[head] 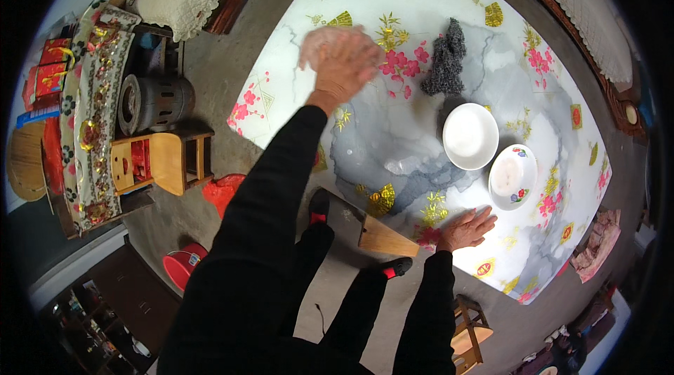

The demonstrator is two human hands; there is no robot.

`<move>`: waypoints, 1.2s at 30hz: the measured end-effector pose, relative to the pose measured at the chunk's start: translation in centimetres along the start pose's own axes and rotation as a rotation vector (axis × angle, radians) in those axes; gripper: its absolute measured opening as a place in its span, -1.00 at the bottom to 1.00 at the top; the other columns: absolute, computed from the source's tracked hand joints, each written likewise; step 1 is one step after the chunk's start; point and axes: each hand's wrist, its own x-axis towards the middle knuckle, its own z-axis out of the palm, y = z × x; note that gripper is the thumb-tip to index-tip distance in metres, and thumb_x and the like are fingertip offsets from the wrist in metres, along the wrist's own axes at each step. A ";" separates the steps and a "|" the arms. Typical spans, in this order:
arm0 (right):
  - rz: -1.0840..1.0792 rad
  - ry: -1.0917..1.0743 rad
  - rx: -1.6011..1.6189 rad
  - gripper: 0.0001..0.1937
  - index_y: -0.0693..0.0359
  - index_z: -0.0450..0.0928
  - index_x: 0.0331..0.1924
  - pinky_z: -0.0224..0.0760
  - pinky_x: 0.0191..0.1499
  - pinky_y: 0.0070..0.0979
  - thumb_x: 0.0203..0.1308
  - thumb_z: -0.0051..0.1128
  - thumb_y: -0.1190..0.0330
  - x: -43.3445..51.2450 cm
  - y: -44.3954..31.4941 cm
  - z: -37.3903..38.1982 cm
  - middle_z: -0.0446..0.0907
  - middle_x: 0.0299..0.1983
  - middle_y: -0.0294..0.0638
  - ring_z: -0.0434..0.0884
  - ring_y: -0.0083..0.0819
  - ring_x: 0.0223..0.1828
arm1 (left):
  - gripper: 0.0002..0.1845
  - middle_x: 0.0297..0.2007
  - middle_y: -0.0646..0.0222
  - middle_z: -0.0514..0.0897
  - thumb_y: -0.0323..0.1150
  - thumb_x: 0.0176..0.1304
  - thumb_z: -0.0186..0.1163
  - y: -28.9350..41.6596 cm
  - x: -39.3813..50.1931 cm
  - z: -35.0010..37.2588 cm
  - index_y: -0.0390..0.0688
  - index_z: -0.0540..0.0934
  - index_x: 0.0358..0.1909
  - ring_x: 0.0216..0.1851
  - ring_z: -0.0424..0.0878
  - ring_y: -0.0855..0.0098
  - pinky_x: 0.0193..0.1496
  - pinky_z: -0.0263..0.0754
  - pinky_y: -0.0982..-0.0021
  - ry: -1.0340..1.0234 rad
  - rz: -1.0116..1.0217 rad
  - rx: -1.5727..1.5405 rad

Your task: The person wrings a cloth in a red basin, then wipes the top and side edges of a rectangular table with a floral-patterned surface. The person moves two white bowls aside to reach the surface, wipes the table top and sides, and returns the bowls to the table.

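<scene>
My left hand (345, 72) is spread over a pale pinkish cloth (315, 42) and presses it on the tabletop; both are blurred by motion. My right hand (467, 228) rests at the near edge of the table (410, 130), fingers apart, holding nothing. Just beyond its fingertips is a white dish with a flower pattern (512, 177). Beside that dish stands a plain white bowl (470, 135). Farther back lies a bunched dark grey, crinkly textured cloth (446, 59). A marbled cover printed with pink blossoms and gold fans lies over the table.
A wooden stool (387, 235) juts from under the near table edge. To the left are a wooden chair (168, 162), a metal stove-like cylinder (158, 101), a red plastic bag (224, 191) and a red bucket (182, 264). Another wooden chair (470, 338) stands at lower right.
</scene>
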 end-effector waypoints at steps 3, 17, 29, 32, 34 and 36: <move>0.020 0.018 -0.044 -0.46 0.00 0.27 0.46 -0.16 0.45 0.20 0.53 -0.34 0.00 -0.1 -0.5 0.0 0.09 0.55 -0.02 0.05 -0.06 0.57 | -0.43 0.48 0.25 0.21 0.01 0.42 -0.02 -7.2 2.1 -0.9 0.16 0.32 0.44 0.52 0.06 0.11 0.43 -0.03 -0.23 -0.099 -0.279 -0.030; 0.052 -0.011 -0.113 -0.38 -0.03 0.19 0.50 -0.20 0.47 0.18 0.53 -0.53 -0.12 -0.1 0.0 0.5 0.05 0.56 -0.03 -0.01 -0.10 0.59 | -0.44 0.45 0.32 0.32 -0.05 0.21 0.25 5.2 -7.2 -2.8 0.24 0.53 0.29 0.51 0.13 0.08 0.46 -0.10 -0.16 0.009 0.267 -0.244; 0.012 0.046 -0.103 -0.35 -0.07 0.21 0.50 -0.13 0.45 0.15 0.52 -0.61 -0.17 0.0 -0.3 0.3 0.09 0.56 -0.11 0.04 -0.12 0.58 | -0.41 0.49 0.27 0.22 0.10 0.37 0.03 -11.9 -5.2 -3.5 0.31 0.35 0.42 0.47 0.14 0.03 0.43 -0.05 -0.22 0.072 -0.417 0.030; 0.027 0.059 -0.127 -0.37 -0.08 0.22 0.49 -0.14 0.44 0.15 0.53 -0.58 -0.16 0.1 -0.4 0.5 0.11 0.56 -0.16 0.06 -0.15 0.57 | -0.40 0.40 0.08 0.32 0.06 0.37 0.07 -12.0 -14.2 -5.0 0.23 0.36 0.43 0.35 0.30 -0.06 0.30 0.13 -0.15 0.089 -0.677 -0.040; 0.031 0.070 -0.131 -0.36 -0.09 0.22 0.49 -0.13 0.45 0.15 0.52 -0.58 -0.18 0.0 -0.3 0.8 0.12 0.55 -0.15 0.08 -0.16 0.57 | -0.42 0.34 0.04 0.37 0.02 0.36 0.12 -11.2 -18.6 -5.1 0.17 0.40 0.40 0.26 0.36 -0.08 0.19 0.23 -0.12 0.082 -0.664 0.160; 0.026 0.075 -0.164 -0.38 -0.11 0.21 0.50 -0.10 0.44 0.15 0.53 -0.57 -0.16 0.1 0.1 1.2 0.12 0.55 -0.16 0.08 -0.17 0.57 | -0.45 0.29 0.01 0.40 -0.03 0.34 0.16 -10.5 -21.4 -4.6 0.12 0.46 0.35 0.20 0.39 -0.05 0.12 0.28 -0.11 0.076 -0.708 0.250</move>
